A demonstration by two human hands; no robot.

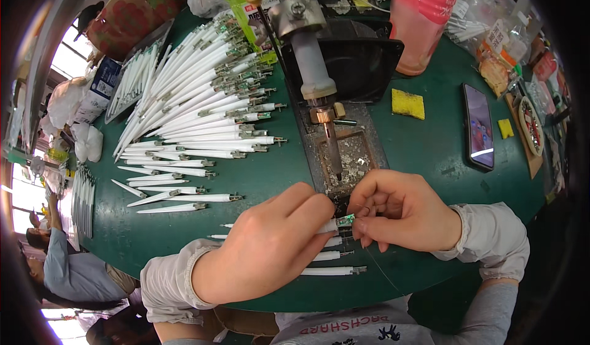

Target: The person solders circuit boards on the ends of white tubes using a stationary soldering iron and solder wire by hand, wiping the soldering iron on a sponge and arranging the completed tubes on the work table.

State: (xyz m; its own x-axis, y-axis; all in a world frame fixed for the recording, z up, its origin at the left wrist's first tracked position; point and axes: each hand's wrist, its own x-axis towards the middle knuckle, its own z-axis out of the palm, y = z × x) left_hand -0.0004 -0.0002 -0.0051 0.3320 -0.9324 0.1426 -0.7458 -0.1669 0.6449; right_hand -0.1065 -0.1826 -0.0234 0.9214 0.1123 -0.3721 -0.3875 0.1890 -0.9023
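My left hand point(261, 240) is closed around a white pen-shaped stick, its green circuit-board end point(345, 220) poking out past my fingertips. Beside that end, my right hand point(409, 213) pinches a thin wire point(382, 268), which trails down toward my lap. Both hands meet just below the tip of a clamped soldering iron point(332, 148). Tip and board are apart. More white sticks point(335, 271) lie under and next to my left hand, partly covered by it. What else my right fingers may hold is hidden.
A large fanned pile of white sticks point(203, 93) covers the green table's left side. Under the iron sits a metal tray point(375, 142) with solder scraps. To the right are a yellow sponge point(408, 103), a phone point(479, 127) and a pink bottle point(421, 25). Other people sit far left.
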